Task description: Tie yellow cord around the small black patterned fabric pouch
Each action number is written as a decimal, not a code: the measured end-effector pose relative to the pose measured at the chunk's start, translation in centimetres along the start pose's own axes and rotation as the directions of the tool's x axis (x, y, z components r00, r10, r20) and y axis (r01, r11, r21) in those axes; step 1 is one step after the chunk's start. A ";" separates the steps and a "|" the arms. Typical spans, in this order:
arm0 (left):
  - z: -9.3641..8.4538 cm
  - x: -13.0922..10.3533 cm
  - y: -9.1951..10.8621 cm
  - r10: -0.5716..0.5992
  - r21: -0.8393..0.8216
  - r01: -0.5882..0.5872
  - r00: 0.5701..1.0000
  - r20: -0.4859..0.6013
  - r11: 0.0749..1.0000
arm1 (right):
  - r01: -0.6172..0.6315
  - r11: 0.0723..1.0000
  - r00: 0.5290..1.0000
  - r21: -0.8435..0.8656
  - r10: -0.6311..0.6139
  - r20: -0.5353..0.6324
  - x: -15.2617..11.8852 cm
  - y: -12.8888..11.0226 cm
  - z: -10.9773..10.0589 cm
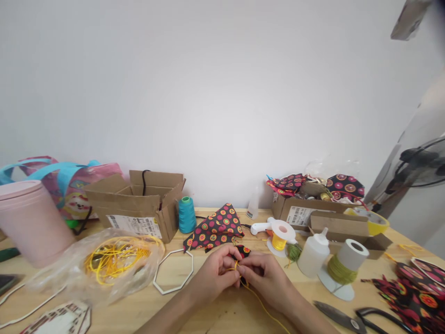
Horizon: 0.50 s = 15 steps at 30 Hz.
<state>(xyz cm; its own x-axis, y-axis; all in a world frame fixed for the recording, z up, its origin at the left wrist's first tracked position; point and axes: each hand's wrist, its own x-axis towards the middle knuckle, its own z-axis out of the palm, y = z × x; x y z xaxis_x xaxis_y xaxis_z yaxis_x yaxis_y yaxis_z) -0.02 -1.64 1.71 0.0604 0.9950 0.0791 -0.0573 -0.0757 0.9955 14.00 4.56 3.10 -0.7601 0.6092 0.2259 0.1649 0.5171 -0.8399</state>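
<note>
Near the front middle of the table, my left hand (222, 269) and my right hand (261, 274) meet, their fingers pinched on a thin yellow cord (259, 299). The cord loops between the fingertips and trails down to the front edge of the view. A small piece of dark patterned fabric (243, 251) shows behind and under the fingers; how it joins the cord is hidden. Just beyond the hands lies a larger folded piece of the same fabric (217, 228). A white octagonal frame (174, 271) rests left of my left hand.
Left: a bag of yellow cord (116, 257), an open cardboard box (134, 208), a teal thread cone (187, 215) and a pink bin (34, 222). Right: a yellow spool (279, 236), a white bottle (314, 253), a green cord spool (342, 269), scissors (342, 317) and fabric scraps (413, 297).
</note>
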 end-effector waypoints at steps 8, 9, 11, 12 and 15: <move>0.3 -0.1 0.4 -0.007 0.024 0.007 1.000 0.001 1.000 | -0.156 0.953 0.985 0.259 0.171 -0.035 0.4 0.7 0.5; 0.3 -0.1 0.3 -0.010 0.013 0.011 1.000 -0.003 1.000 | -0.159 0.941 0.984 0.299 0.174 -0.025 0.4 0.8 0.5; 0.2 -0.1 0.2 -0.018 -0.006 0.018 1.000 -0.010 1.000 | -0.140 0.908 0.988 0.396 0.155 -0.005 0.4 0.7 0.2; 0.2 -0.1 0.2 -0.021 -0.012 0.021 1.000 -0.015 1.000 | -0.119 0.886 0.991 0.447 0.133 0.002 0.3 0.7 0.1; 0.3 0.0 0.3 -0.025 -0.009 0.025 0.999 -0.032 1.000 | -0.087 0.791 0.996 0.605 0.063 0.061 0.2 0.4 -0.5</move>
<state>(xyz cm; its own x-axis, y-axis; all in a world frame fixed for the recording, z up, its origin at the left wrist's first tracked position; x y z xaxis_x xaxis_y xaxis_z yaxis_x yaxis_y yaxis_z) 0.24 -1.73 2.02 0.0302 0.9982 0.0527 -0.0644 -0.0507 0.9966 14.23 5.14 3.04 -0.7851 0.6029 0.1423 -0.1839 -0.0076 -0.9829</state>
